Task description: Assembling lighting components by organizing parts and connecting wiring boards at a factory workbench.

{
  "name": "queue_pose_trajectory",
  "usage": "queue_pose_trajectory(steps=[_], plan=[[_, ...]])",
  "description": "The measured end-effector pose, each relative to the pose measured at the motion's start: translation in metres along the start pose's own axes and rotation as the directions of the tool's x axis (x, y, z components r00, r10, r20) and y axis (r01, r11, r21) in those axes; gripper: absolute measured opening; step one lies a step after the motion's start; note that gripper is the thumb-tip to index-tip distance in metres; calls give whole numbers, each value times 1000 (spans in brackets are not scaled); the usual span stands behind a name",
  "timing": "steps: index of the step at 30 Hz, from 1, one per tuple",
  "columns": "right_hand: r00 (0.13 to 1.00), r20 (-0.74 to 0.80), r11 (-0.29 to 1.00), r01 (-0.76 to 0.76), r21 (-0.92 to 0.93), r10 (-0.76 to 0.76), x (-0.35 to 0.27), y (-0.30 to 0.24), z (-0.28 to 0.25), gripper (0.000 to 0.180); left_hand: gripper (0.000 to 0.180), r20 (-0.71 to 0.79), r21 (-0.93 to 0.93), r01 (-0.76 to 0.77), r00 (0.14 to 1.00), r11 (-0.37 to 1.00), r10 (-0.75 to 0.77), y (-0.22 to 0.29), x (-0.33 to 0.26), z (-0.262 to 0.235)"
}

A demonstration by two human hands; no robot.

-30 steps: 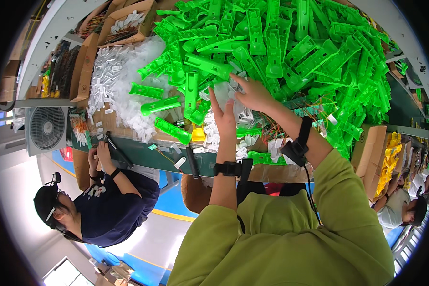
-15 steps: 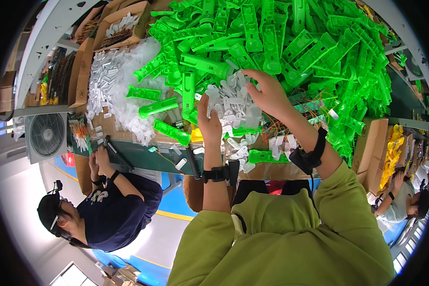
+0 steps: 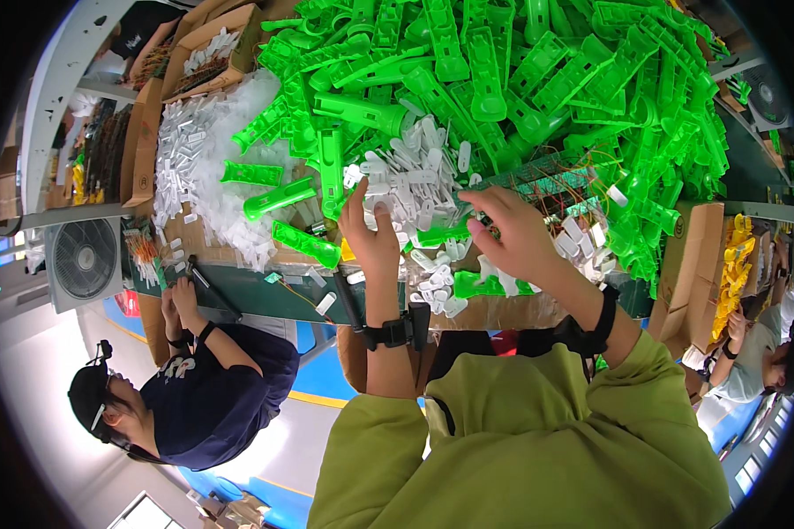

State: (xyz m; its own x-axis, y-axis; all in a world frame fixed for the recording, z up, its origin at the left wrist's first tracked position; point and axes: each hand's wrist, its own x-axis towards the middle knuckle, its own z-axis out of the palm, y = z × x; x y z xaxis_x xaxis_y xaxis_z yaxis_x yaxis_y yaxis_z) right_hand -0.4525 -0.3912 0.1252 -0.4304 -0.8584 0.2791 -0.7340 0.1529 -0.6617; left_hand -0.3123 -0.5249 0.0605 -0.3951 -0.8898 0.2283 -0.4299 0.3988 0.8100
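A heap of small white plastic pieces (image 3: 415, 181) lies in front of me, between my hands. At its left edge stands my left hand (image 3: 372, 236), thumb and fingers apart, with nothing visible in it. My right hand (image 3: 516, 234) hovers at the right edge of the heap, palm turned inward, its thumb and forefinger spread apart. Its other fingers are partly hidden. Below it lies a green plastic shell (image 3: 481, 284) with a pale piece over part of it. More white pieces (image 3: 437, 286) lie near the table's front edge.
Green handle-shaped shells (image 3: 538, 79) pile high across the back and right. Wired circuit boards (image 3: 547, 181) lie beyond my right hand. Left are white parts (image 3: 185, 145), clear plastic bags (image 3: 238, 185) and a cardboard box (image 3: 210, 48). A co-worker (image 3: 207, 379) sits at the left.
My right hand has moved down and toward me from the top of the heap. The clear film over the white pieces is gone from there, leaving them loose. The left hand shifted slightly.
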Motion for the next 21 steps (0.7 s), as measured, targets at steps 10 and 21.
queue_pose_trajectory(steps=[10,21], plan=[[953,147,838,-304,452,266,-67,20,-26,15,32,312,-35,28,950,999,-16,41,-116,26],[176,904,627,-668,401,-391,-207,39,-9,31,12,7,165,92,995,982,-95,-35,-219,-87]])
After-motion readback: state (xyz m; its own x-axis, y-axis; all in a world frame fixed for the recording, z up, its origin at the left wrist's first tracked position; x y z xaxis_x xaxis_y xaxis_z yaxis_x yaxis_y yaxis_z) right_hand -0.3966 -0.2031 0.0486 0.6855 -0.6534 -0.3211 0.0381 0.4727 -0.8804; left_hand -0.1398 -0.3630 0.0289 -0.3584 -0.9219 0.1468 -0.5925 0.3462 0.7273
